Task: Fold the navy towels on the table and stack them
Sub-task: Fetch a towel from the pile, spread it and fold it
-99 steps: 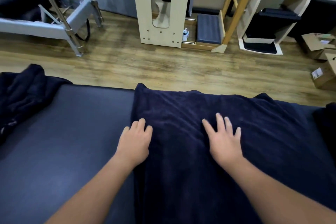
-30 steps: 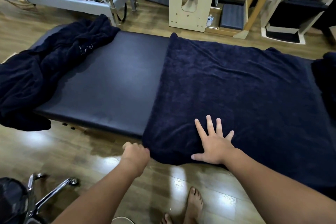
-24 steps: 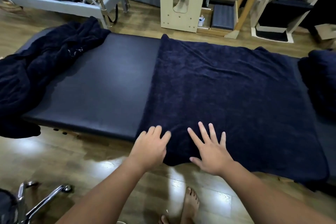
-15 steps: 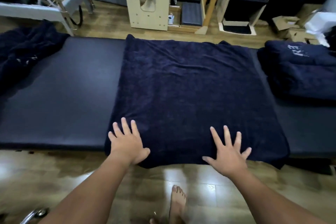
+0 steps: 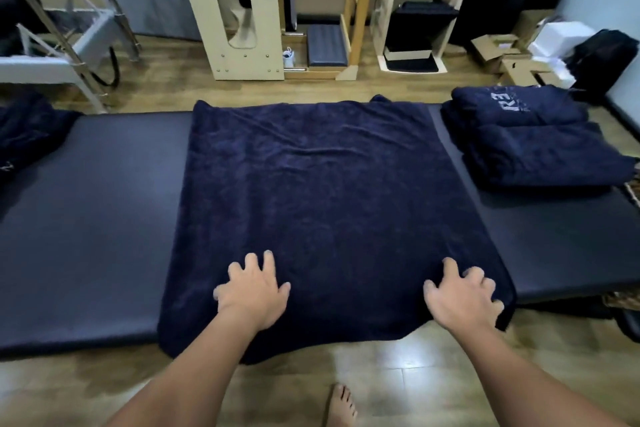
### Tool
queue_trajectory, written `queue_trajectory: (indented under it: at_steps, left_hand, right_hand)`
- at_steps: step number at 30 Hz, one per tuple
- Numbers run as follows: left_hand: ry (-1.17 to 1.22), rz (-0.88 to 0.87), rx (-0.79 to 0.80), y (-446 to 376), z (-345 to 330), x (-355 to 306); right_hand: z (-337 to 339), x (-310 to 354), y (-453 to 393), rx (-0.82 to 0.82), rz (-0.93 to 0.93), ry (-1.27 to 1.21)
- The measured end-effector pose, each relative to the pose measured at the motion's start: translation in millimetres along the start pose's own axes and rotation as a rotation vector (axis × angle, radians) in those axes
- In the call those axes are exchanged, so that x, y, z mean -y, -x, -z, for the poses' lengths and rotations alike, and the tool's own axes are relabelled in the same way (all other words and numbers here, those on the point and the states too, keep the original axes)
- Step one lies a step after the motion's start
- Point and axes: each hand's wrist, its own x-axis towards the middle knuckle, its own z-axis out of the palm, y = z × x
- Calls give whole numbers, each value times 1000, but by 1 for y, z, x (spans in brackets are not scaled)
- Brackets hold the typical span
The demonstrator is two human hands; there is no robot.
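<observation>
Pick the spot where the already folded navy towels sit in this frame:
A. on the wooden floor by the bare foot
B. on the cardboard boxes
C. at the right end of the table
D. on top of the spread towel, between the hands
C: the folded navy towels lie stacked at the right end of the table, beside the spread towel.

Behind the worktop stands a pale wooden panel with a cutout; right of it, a wooden ladder, a white stand, and what look like cardboard boxes.
</observation>
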Motion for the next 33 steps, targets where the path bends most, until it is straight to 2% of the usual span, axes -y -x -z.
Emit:
queue_trajectory:
  at_steps: [3,7,9,15,21,25,33]
  left_hand:
    - [-51,-7,9,-15,8,-2]
    - [44,-32,96,-40,24,-10]
    - [94,-5,81,-52,32,-11]
    - [146,33,90,-107,50,-8]
    - [142,74,46,-176,72,-9]
    - [96,-11,-65,-234,92,-19]
    - [63,-35,-99,-332,138,-50]
  right_hand:
    - [6,13,-20,36,31,40]
    - [11,44,-41,140,337,104]
    - [14,63,-53,197,451,64]
    - [19,120,-96,216,556,70]
    - [31,176,-155,264,525,82]
    - [43,212,-202,246,513,98]
    - [68,248,-294,181,364,44]
